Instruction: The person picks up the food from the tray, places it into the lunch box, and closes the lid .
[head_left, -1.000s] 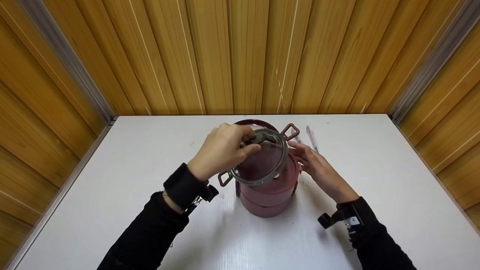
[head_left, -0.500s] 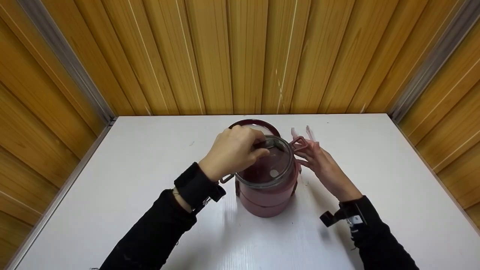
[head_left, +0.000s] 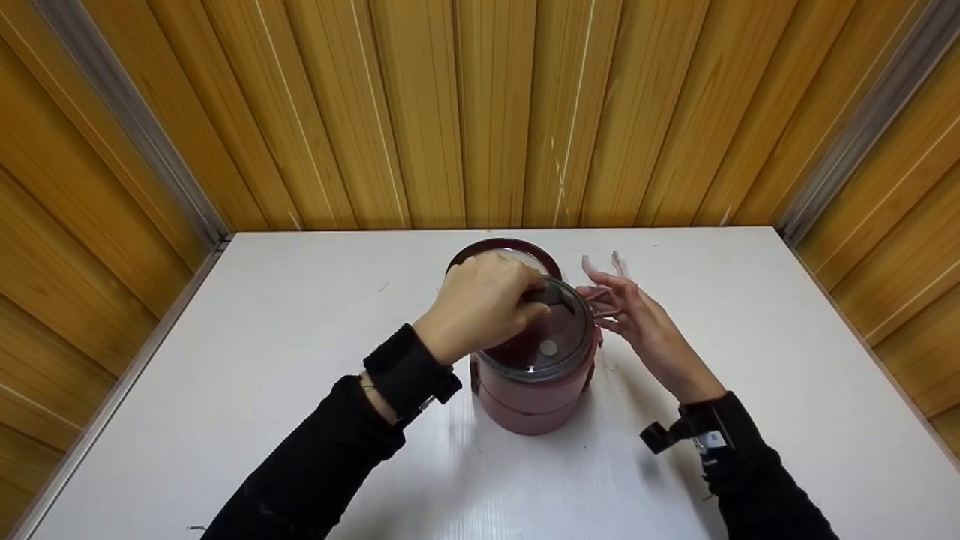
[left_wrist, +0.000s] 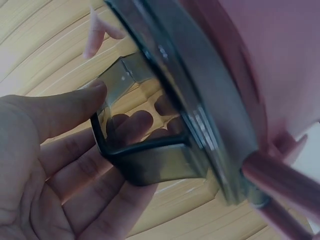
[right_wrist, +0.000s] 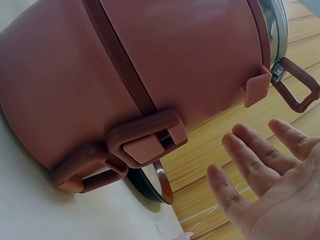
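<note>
A pink, stacked lunch box [head_left: 532, 409] stands upright on the white table. On its top lies a see-through grey lid [head_left: 559, 326] with dark red clips on its sides. My left hand [head_left: 484, 304] holds the lid's raised handle [left_wrist: 155, 160], thumb on one side and fingers curled through from the other. My right hand [head_left: 649, 334] is beside the box, its fingers spread near the lid's right clip [right_wrist: 300, 85]. That clip sticks outward, above a pink catch [right_wrist: 257, 90] on the wall. Lower down, another clip [right_wrist: 147, 140] lies against the seam between the tiers.
Behind the box is a bowl [head_left: 469, 251] with a dark red rim, partly hidden by my left hand. Slim, clear pinkish pieces [head_left: 619, 264] lie behind my right hand. Wood-patterned walls [head_left: 495, 112] surround the table [head_left: 300, 360].
My left hand has brought the lid down and to the right, from tilted to lying on the box. The lid's right clip has come down among my right hand's fingers, which have spread more.
</note>
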